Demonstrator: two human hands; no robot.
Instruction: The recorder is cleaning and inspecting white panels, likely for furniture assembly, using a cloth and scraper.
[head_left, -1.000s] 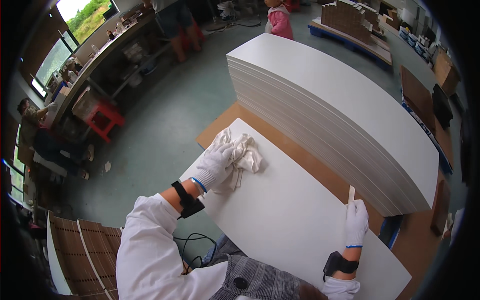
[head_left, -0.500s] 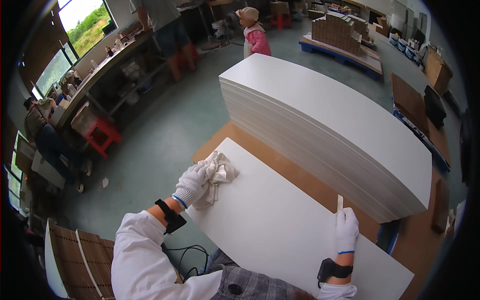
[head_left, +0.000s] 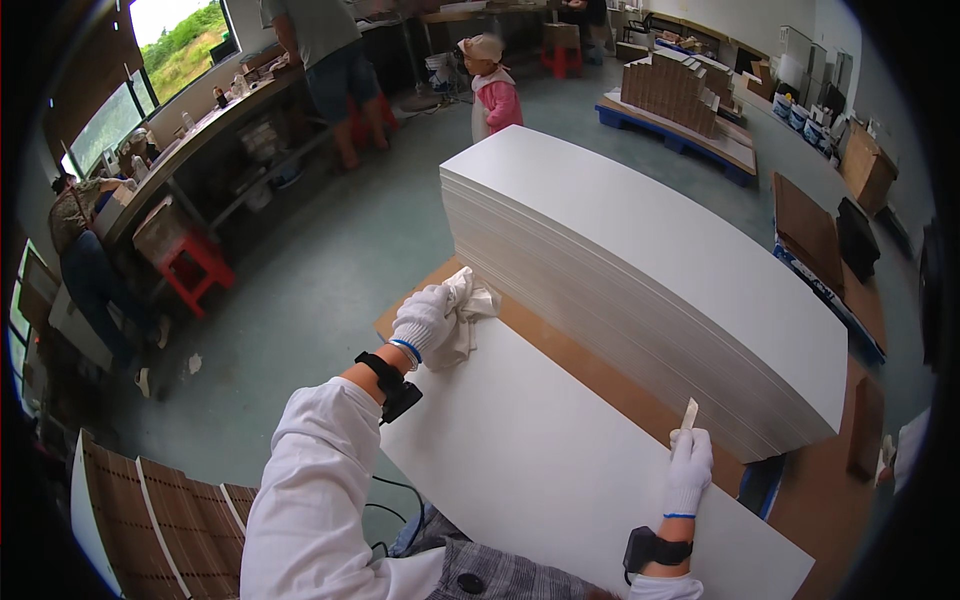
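Note:
A white panel (head_left: 540,450) lies in front of me. My gloved left hand (head_left: 424,320) is closed round a crumpled off-white cloth (head_left: 468,318), which rests over the panel's far left end. At the panel's right side, my gloved right hand (head_left: 689,468) is closed on a thin, pale flat strip (head_left: 689,413) that sticks up past the fingers. That hand rests at the panel's far edge; the strip's lower part is hidden in the glove.
Just beyond the panel rises a tall stack of white panels (head_left: 640,250) on a brown board (head_left: 570,350). Brown-edged panels (head_left: 170,520) stand at lower left. A long workbench (head_left: 180,150) with people, red stools (head_left: 195,268) and a child (head_left: 492,95) are farther off.
My left hand and the cloth have moved farther away and to the right along the panel's end. The strip in my right hand now leans more to the right.

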